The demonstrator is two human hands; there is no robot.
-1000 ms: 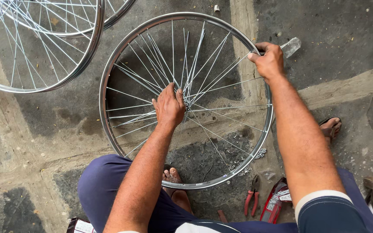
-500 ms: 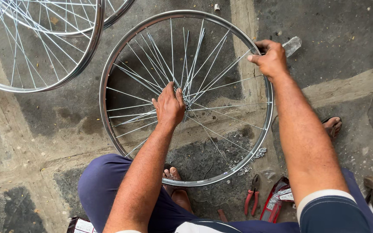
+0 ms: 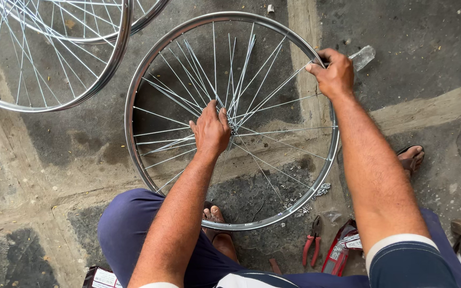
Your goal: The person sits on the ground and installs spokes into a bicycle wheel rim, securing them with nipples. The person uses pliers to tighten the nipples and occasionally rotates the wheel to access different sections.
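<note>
A shiny steel bicycle wheel rim (image 3: 150, 64) with loose silver spokes lies flat on the concrete floor in front of me. My left hand (image 3: 211, 130) rests on the hub at the middle, fingers curled over the spokes there. My right hand (image 3: 334, 72) is closed on the rim's far right edge, pinching where a spoke meets it. Both forearms reach out over my blue-trousered knees.
Two more spoked wheels (image 3: 49, 58) overlap at the top left. Red-handled pliers (image 3: 311, 248) and a red packet (image 3: 342, 253) lie by my right knee, near a scatter of small metal nipples (image 3: 316, 192). My sandalled feet (image 3: 412, 159) flank the rim. A clear plastic scrap (image 3: 363, 55) lies past my right hand.
My right hand has shifted slightly along the rim's upper right edge. The left hand stays on the hub with only small finger movement.
</note>
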